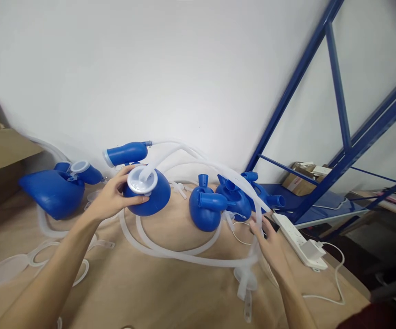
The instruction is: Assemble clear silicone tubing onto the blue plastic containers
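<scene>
My left hand (114, 194) grips the white round cap (142, 179) on the neck of a blue plastic bottle (157, 201), thumb in front and fingers behind. A translucent hose (205, 261) leads from the cap and loops across the tabletop. Around another stretch of hose at the right, my right hand (268, 235) is loosely closed. Below that hand hangs or lies a translucent cap with a strap (245, 278); I cannot tell which. Blue bottles with short spouts (205, 214) stand between my hands.
More blue bottles (56, 192) sit at the left by a cardboard box (6, 155). Loose white caps and straps (9, 269) lie at front left. A power strip (299, 240) with a plugged-in charger lies at right, beside a blue metal rack (304, 59).
</scene>
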Demonstrator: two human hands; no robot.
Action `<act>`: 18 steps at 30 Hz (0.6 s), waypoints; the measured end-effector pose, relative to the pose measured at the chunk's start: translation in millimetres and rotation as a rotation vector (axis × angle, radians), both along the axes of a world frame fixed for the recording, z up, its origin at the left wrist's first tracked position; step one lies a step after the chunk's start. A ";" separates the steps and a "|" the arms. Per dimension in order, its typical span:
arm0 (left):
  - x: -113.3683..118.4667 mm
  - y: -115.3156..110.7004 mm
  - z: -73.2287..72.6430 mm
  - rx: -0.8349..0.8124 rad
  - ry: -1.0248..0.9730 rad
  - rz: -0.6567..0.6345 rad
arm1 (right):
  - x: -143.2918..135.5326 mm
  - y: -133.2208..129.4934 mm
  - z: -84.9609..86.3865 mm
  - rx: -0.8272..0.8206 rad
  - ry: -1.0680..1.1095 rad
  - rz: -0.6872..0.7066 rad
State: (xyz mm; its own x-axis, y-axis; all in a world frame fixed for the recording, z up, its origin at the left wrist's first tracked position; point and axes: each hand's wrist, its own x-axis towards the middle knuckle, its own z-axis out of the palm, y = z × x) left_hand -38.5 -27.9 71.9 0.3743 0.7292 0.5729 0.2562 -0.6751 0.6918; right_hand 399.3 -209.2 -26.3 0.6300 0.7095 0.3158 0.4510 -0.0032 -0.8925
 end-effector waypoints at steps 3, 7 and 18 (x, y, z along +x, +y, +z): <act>1.8 0.8 0.0 0.033 0.084 -0.036 | 10.6 22.0 21.7 0.100 0.326 0.066; 2.4 0.2 0.8 0.075 0.220 -0.080 | 30.8 39.2 42.1 0.264 0.451 0.026; -0.7 5.8 -5.9 0.175 0.353 -0.069 | 46.6 42.8 94.4 0.587 0.460 0.004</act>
State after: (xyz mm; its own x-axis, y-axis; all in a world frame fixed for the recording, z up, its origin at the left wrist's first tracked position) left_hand -39.1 -22.1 66.0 0.6149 0.5980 0.5141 0.4074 -0.7990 0.4422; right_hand 445.9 -166.4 68.1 0.7876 0.5079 0.3488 0.0304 0.5333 -0.8454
